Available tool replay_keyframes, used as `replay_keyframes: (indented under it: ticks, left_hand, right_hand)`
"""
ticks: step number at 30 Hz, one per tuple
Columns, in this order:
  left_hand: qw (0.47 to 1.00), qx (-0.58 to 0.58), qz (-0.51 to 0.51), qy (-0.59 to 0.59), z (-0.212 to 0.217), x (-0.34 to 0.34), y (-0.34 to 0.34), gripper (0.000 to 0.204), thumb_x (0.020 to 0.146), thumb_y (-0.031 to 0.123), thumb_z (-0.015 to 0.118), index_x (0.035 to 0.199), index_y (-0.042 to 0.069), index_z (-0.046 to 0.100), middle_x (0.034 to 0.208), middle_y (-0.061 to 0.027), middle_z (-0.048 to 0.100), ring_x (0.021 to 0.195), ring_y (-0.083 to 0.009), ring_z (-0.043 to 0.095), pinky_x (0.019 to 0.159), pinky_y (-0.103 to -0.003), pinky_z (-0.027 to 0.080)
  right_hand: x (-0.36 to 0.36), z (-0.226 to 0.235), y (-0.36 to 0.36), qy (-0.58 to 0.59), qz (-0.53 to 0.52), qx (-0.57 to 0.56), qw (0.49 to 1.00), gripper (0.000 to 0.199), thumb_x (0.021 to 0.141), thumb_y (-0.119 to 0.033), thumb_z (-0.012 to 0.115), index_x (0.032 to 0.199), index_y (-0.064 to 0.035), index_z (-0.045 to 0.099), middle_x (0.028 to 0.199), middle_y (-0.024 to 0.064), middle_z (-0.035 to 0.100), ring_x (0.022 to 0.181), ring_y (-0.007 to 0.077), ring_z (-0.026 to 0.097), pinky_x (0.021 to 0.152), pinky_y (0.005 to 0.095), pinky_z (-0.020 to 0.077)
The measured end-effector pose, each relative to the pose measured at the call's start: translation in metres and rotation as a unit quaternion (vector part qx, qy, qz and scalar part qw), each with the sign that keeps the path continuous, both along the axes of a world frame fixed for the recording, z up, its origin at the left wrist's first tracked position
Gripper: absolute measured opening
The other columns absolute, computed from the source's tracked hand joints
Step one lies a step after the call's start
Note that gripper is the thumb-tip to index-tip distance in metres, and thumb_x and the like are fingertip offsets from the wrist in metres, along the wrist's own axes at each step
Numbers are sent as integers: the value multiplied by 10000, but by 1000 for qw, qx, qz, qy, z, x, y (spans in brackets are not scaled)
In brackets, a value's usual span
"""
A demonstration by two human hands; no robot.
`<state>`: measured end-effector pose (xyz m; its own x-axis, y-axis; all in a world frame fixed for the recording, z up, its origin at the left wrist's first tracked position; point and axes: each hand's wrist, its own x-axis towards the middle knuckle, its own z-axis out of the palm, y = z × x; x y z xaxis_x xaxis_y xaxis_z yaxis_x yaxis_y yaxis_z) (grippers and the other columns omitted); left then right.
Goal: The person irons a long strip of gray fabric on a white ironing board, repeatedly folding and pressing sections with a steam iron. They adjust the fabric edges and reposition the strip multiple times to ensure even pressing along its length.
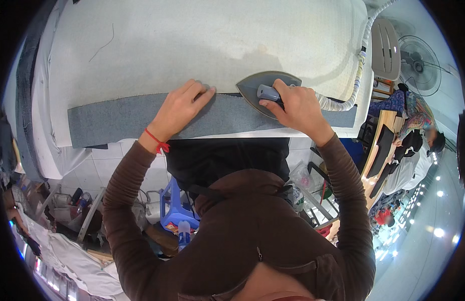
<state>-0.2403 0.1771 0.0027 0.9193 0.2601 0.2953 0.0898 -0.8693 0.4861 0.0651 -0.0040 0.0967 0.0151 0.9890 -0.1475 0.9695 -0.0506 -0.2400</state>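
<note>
A long grey-blue denim-like fabric strip [127, 120] lies across the near edge of a padded pressing table [157, 45]. My left hand [182, 108], with a red string at its wrist, rests on the strip. Its fingers are bent and drawn together at the strip's far edge, with the fingertips partly hidden. To its right, my right hand [298, 108] is closed round the handle of an iron [250, 86]. The iron's pointed plate sits over the strip's far edge, its tip toward the left.
A wrapped hose [360, 67] curves along the table's right side. A loose thread [104, 47] lies on the pad. Dark fabric [26, 100] hangs at the left. A blue plastic stool [176, 208] stands below; a fan [418, 65] and other people [418, 113] are off right.
</note>
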Motion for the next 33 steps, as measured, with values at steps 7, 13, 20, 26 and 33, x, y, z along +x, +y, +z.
replay_keyframes:
  ticks: [7,13,20,26,33]
  left_hand:
    - [999,27,-36,-2,5,-3,7,397,897,33,765,1293,0,770,1160,-103,678,1047,-288,718,840,-410,645]
    - [996,55,-68,-17,4,-5,14,389,888,48,767,1272,-18,768,1154,-104,678,1039,-282,708,825,-402,642]
    - [996,48,-69,-29,4,-7,12,346,872,62,775,1208,-20,784,1123,-94,694,1004,-277,704,793,-402,635]
    - [996,57,-49,-38,3,-12,7,310,869,67,782,1170,-3,796,1107,-91,701,988,-277,708,787,-406,634]
    - [995,68,-5,-73,-1,-8,0,206,863,65,787,1066,33,771,1078,-63,687,1018,-270,695,871,-411,595]
  right_hand:
    - [-8,1,6,-2,7,-3,1000,559,1069,-607,786,1063,-63,658,649,144,682,592,379,730,551,490,546]
    - [-18,3,11,-3,33,33,999,556,1062,-603,800,1047,-64,666,631,122,668,564,350,714,536,459,541]
    - [-32,4,15,0,43,25,999,552,1064,-603,798,1045,-68,664,626,114,659,547,337,701,524,448,542]
    - [-38,8,26,-4,14,18,1000,547,1067,-589,801,1080,-61,659,673,160,685,622,407,737,571,509,572]
    - [76,-5,75,-62,-130,34,989,555,1097,-627,737,1152,-74,729,798,217,780,788,483,787,748,565,640]
